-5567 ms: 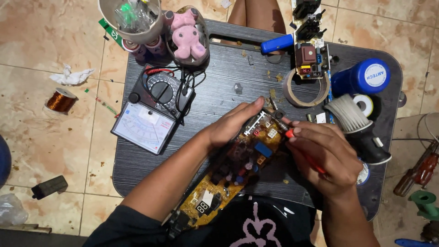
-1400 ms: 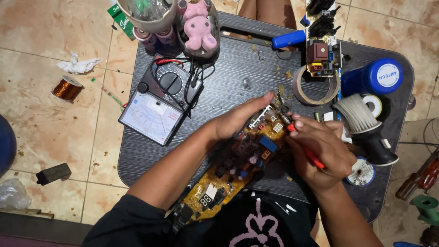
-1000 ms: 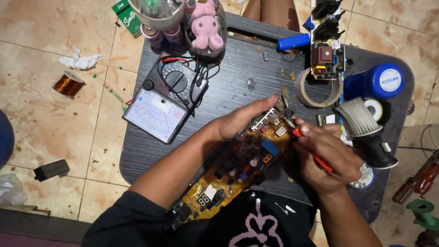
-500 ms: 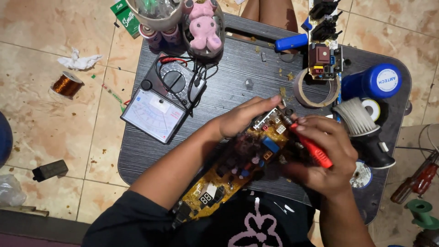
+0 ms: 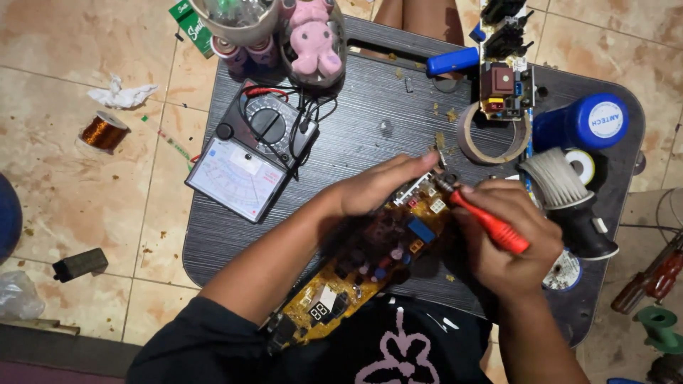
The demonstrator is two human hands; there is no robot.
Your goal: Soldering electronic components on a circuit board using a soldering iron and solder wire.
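While left hand (image 5: 380,186) covers circuit board (image 5: 370,267) — components hidden.
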